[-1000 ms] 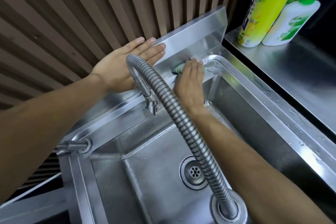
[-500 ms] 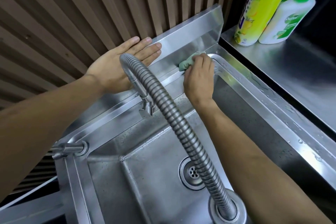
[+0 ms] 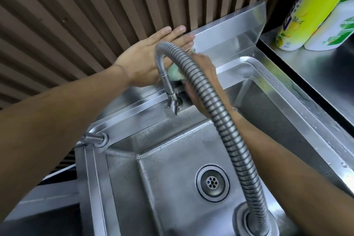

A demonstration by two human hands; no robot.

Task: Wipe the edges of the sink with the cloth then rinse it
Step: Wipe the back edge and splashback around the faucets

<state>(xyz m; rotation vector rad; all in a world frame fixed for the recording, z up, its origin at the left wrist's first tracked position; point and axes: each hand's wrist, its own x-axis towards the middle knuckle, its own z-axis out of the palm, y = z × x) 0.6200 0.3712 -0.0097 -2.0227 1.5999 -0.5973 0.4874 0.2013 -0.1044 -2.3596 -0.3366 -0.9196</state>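
Cloth (image 3: 175,74), pale green, is pressed on the far edge of the sink (image 3: 298,92) by the right hand (image 3: 201,82), fingers closed over it, partly hidden behind the hose (image 3: 216,105). Left hand (image 3: 151,57) lies flat and open, holding nothing, against the steel back panel (image 3: 229,32).

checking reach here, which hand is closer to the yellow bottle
Right. The right hand, with the cloth, is at the sink's back edge, nearer the yellow bottle. The left hand lies flat further left.
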